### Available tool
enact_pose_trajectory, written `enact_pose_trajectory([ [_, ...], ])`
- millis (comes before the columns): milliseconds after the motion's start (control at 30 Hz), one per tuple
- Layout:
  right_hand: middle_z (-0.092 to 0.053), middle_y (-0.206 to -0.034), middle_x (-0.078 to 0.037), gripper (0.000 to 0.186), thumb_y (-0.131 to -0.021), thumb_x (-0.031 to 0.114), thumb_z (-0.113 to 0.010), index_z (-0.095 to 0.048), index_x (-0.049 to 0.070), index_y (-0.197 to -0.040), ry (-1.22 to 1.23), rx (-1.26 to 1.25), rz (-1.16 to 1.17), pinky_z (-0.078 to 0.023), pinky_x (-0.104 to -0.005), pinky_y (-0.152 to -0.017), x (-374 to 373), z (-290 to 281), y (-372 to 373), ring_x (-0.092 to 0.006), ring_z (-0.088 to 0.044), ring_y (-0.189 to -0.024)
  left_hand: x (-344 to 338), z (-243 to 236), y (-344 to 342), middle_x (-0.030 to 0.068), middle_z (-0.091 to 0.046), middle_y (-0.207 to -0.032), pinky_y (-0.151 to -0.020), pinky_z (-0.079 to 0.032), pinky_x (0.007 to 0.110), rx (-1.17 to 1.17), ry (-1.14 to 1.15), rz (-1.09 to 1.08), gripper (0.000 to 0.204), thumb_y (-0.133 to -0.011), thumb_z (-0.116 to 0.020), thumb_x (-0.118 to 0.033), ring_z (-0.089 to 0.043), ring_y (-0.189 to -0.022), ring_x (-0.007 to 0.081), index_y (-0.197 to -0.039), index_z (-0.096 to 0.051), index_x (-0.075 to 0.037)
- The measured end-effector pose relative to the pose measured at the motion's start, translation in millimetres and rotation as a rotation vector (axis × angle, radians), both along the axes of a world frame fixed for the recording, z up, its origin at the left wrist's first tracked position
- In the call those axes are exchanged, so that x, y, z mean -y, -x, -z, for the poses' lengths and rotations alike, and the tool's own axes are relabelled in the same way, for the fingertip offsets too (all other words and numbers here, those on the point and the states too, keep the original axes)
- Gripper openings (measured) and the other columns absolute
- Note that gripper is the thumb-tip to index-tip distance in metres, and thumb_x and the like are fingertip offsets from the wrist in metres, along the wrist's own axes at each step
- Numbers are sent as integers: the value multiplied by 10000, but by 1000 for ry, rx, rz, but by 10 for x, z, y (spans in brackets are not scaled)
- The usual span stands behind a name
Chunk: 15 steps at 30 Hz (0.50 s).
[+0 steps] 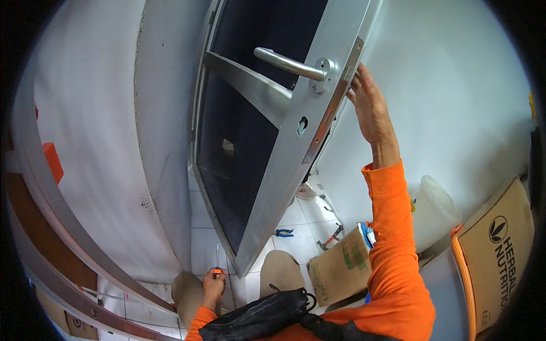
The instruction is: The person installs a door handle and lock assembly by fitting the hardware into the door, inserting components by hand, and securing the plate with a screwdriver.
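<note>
An open aluminium door [267,210] with dark panels stands in front of me, with a lever handle [287,62] and, below it, a keyhole cutout [302,125]. A long lock plate [325,122] runs along its edge. My right hand [369,105] is raised beside that edge at about handle height, fingers loosely extended and slightly bent against it, their tips partly hidden. Low at the bottom centre, my left hand [215,284] is closed on the orange-and-black handle of a screwdriver [218,254], its shaft pointing up.
Pliers [283,233] and a hammer [330,240] lie on white floor tiles. Cardboard boxes [335,270] and a translucent bucket [432,210] are at the right. White walls [96,113] flank the door; curved-looking rails [68,238] run along the left. A black bag [256,318] hangs at my front.
</note>
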State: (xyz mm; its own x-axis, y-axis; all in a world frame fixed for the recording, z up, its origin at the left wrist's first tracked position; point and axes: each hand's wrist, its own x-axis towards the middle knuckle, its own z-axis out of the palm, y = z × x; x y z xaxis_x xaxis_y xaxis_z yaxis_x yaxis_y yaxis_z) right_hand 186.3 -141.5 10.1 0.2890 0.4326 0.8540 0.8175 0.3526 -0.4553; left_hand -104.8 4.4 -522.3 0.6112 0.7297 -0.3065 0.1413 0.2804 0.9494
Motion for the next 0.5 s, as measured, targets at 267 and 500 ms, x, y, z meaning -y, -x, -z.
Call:
enact_pose_trajectory([
  [267, -627, -1284, -144, 735, -956, 606, -612, -589, 4, -1377, -11, -145, -137, -275, -447, -1172, -109, 1, -35, -258, -500, -1300, -48, -7, 8, -9, -581, -623, -416, -419, 287, 26, 68, -15, 82, -939, -719, -156, -533, -481, 99, -944, -671, -90],
  [500, -677, -979, -31, 575, -918, 552, -705, -708, 17, -1128, -2, -7, 15, -389, -366, -1028, -88, -46, -104, -166, -589, -988, -25, -10, -7, 5, -583, -621, -417, -442, 285, 62, 190, 11, 70, -955, -691, -131, -531, -469, 110, -981, -644, -85],
])
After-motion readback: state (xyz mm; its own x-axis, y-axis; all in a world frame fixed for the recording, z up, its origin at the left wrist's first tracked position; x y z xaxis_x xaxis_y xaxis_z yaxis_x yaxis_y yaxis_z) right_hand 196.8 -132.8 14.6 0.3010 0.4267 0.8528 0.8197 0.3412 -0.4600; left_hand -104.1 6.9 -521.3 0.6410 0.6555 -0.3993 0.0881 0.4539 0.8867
